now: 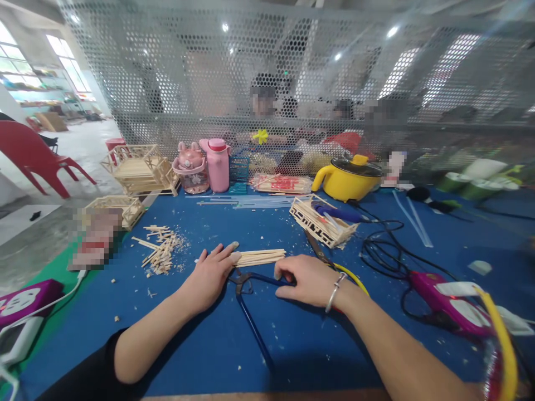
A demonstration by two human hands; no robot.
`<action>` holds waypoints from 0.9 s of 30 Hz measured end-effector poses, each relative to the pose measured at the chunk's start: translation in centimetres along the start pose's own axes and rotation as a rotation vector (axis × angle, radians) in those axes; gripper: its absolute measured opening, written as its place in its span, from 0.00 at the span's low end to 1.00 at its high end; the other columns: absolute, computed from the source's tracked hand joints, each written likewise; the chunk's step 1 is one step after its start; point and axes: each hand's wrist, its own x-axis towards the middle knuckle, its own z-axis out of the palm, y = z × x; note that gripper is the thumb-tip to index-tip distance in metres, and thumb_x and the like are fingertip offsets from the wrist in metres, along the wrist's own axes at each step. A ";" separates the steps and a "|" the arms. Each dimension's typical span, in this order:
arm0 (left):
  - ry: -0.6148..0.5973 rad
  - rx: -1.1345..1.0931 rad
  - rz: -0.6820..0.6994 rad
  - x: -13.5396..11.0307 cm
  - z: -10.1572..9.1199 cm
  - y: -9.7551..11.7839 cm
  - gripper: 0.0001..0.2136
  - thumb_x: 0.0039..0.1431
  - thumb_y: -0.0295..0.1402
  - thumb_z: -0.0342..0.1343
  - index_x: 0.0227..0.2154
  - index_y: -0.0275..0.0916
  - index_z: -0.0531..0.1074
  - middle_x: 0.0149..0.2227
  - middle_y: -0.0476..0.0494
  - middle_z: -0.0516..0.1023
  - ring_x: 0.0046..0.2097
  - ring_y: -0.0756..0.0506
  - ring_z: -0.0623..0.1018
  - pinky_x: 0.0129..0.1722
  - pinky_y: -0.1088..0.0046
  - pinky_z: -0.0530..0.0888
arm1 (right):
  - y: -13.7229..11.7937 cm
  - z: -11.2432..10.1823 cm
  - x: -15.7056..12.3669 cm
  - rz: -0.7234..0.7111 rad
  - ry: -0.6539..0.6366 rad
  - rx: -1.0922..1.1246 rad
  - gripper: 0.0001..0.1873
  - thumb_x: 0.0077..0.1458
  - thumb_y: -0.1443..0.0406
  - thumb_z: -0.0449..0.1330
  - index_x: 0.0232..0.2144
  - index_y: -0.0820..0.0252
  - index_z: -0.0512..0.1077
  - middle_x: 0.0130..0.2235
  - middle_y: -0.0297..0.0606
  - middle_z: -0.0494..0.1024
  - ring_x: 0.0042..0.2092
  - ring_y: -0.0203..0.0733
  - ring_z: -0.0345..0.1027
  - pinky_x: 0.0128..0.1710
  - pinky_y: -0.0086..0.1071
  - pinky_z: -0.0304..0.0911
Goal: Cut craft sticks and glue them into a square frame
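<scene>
A small row of thin wooden sticks (263, 257) lies side by side on the blue table. My left hand (213, 273) rests flat at their left end, fingers stretched out and fingertips touching the sticks. My right hand (307, 281) is closed around one blue handle of a pair of cutting pliers (251, 323). The pliers' handles are spread wide, and their jaws sit just below the sticks, beside my left fingers. To the left is a heap of short cut stick pieces (161, 250) with crumbs around it.
A small stick-built frame (321, 223) holds a blue glue gun (340, 213); scissors (320, 248) lie beside it. Behind stand a yellow pot (349, 181) and a pink bottle (218, 170). Black cables (376, 250) coil at right. Perforated metal panels (209, 72) close off the back.
</scene>
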 end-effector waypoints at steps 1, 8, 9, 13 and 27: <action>-0.013 0.014 0.011 0.0 -0.1 -0.1 0.20 0.65 0.35 0.34 0.57 0.52 0.59 0.63 0.48 0.54 0.63 0.38 0.53 0.57 0.43 0.52 | -0.3 0.1 -0.1 0.002 -0.037 -0.014 0.06 0.42 0.61 0.63 0.24 0.55 0.70 0.24 0.30 0.71 0.26 0.35 0.62 0.25 0.27 0.50; -0.022 0.092 0.037 0.1 0.0 -0.8 0.21 0.64 0.32 0.34 0.58 0.53 0.56 0.63 0.48 0.53 0.63 0.37 0.53 0.56 0.41 0.52 | 1.0 0.1 -1.6 0.134 -0.263 -0.023 0.06 0.34 0.65 0.65 0.16 0.56 0.70 0.19 0.30 0.72 0.21 0.35 0.61 0.20 0.28 0.50; -0.012 0.113 0.039 0.0 0.0 -0.7 0.21 0.64 0.33 0.34 0.58 0.52 0.56 0.63 0.48 0.53 0.63 0.37 0.53 0.56 0.40 0.51 | 1.2 -0.1 -1.8 0.156 -0.275 -0.023 0.08 0.34 0.62 0.66 0.15 0.56 0.69 0.19 0.31 0.72 0.21 0.35 0.61 0.20 0.28 0.50; 0.012 0.177 0.085 -0.8 -0.1 0.3 0.23 0.63 0.41 0.37 0.61 0.48 0.49 0.65 0.45 0.46 0.64 0.36 0.49 0.57 0.41 0.47 | 1.4 -0.8 -1.5 0.122 -0.052 0.002 0.11 0.49 0.56 0.57 0.27 0.55 0.75 0.29 0.37 0.77 0.30 0.41 0.69 0.30 0.32 0.60; -0.043 0.074 0.120 -0.8 0.2 0.5 0.34 0.56 0.54 0.40 0.62 0.45 0.45 0.65 0.42 0.43 0.65 0.33 0.45 0.58 0.43 0.44 | 0.8 3.3 1.1 0.113 -0.057 0.019 0.47 0.51 0.39 0.42 0.63 0.61 0.44 0.65 0.47 0.38 0.65 0.55 0.28 0.60 0.57 0.29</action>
